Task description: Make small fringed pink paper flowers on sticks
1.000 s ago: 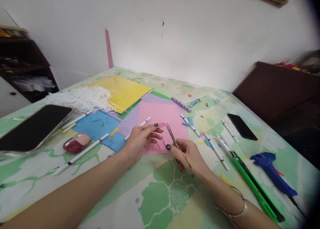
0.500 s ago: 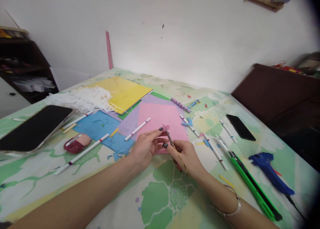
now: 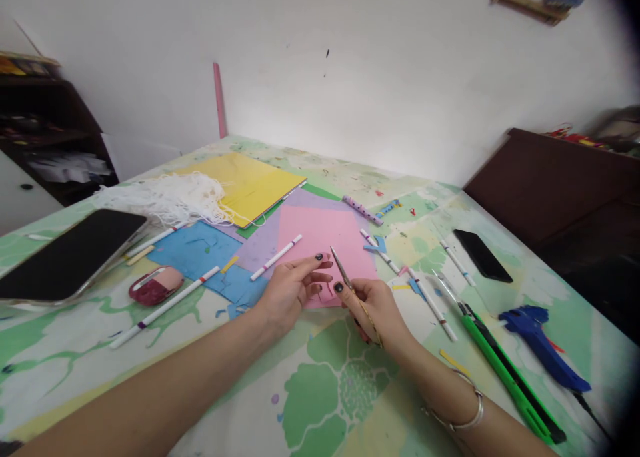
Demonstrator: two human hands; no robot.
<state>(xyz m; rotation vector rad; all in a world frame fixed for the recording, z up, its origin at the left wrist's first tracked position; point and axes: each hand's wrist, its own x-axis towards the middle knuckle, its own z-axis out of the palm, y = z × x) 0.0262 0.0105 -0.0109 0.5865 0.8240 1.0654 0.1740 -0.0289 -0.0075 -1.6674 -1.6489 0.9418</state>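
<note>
My right hand (image 3: 373, 307) grips a pair of slim scissors (image 3: 341, 265) with gold-coloured handles; the blades are together and point up and away. My left hand (image 3: 293, 287) is just left of the blades, with its thumb and fingers bent. A tiny bit of pink paper (image 3: 329, 256) seems to be at its fingertips, though it is hard to see against the background. Under both hands lies a pink sheet (image 3: 320, 227), with small pink scraps (image 3: 327, 290) near its front edge. A purple sheet (image 3: 257, 244) is partly covered by the pink one.
Left are a blue sheet (image 3: 190, 250), white yarn (image 3: 170, 197), a yellow pad (image 3: 250, 184), a pink-and-maroon case (image 3: 156, 286), a large phone (image 3: 70, 254) and markers (image 3: 165, 307). Right are a green box cutter (image 3: 510, 374), its blade out, a blue glue gun (image 3: 545, 350) and a black phone (image 3: 483, 255).
The scissors have drawn slightly back and away from my left fingertips, and their blades have closed. A pink piece that stuck out at those fingertips shows less now.
</note>
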